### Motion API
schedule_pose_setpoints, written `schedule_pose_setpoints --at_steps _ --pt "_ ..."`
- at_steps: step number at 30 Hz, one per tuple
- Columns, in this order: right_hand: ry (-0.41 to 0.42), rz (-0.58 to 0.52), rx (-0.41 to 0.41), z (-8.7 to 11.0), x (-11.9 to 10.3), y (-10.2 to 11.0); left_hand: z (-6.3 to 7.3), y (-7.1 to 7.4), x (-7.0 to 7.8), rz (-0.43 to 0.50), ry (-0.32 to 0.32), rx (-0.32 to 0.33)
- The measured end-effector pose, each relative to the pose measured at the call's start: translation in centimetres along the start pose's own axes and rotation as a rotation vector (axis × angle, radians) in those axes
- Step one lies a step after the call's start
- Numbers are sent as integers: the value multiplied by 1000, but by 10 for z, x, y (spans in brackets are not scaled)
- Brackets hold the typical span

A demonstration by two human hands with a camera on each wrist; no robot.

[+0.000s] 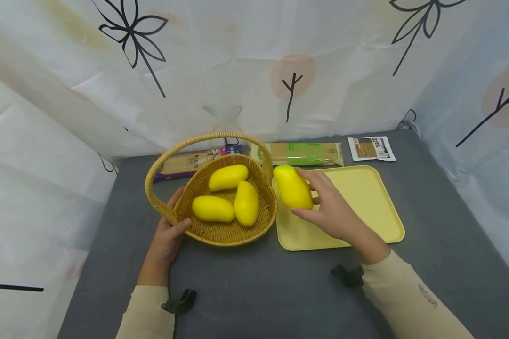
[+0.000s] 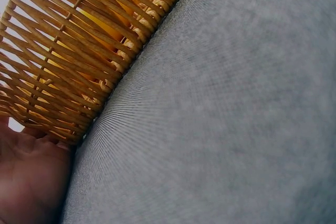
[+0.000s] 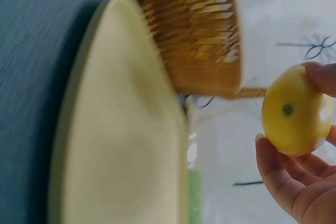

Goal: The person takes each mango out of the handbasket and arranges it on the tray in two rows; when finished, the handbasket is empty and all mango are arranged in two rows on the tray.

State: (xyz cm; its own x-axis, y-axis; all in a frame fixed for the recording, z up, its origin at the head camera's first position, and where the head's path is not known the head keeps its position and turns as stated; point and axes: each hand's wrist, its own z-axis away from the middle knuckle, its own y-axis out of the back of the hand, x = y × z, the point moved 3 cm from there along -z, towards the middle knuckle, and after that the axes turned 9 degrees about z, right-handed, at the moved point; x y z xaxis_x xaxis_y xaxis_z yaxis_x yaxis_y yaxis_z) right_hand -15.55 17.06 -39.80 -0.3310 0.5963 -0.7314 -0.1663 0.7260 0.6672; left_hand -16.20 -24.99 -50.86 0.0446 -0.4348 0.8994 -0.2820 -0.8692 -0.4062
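Observation:
A wicker basket [image 1: 220, 234] with a tall arched handle stands on the dark table, and three yellow mangoes [image 1: 213, 208] lie inside it. My left hand [image 1: 169, 235] grips the basket's left side, thumb over the rim; the left wrist view shows the palm against the woven wall [image 2: 58, 61]. My right hand [image 1: 332, 209] holds another mango [image 1: 294, 187] between thumb and fingers, above the left part of a pale yellow tray [image 1: 364, 202]. In the right wrist view this mango [image 3: 286, 124] is raised clear of the tray, with its small green stem spot showing.
Behind the basket lie a purple-edged package [image 1: 186, 163] and a long package with a green label [image 1: 305, 154]. A small white pouch [image 1: 371, 148] lies at the back right. A printed curtain [image 1: 246, 70] hangs along the table's back edge.

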Motion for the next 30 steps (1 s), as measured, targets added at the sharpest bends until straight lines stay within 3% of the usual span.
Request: schedule_pose_setpoints --at_steps 13,30 --pt "-167 173 -67 -24 50 -12 2 -3 2 -4 2 10" --pt "-246 224 -84 -34 62 -16 2 -3 2 -16 4 31"
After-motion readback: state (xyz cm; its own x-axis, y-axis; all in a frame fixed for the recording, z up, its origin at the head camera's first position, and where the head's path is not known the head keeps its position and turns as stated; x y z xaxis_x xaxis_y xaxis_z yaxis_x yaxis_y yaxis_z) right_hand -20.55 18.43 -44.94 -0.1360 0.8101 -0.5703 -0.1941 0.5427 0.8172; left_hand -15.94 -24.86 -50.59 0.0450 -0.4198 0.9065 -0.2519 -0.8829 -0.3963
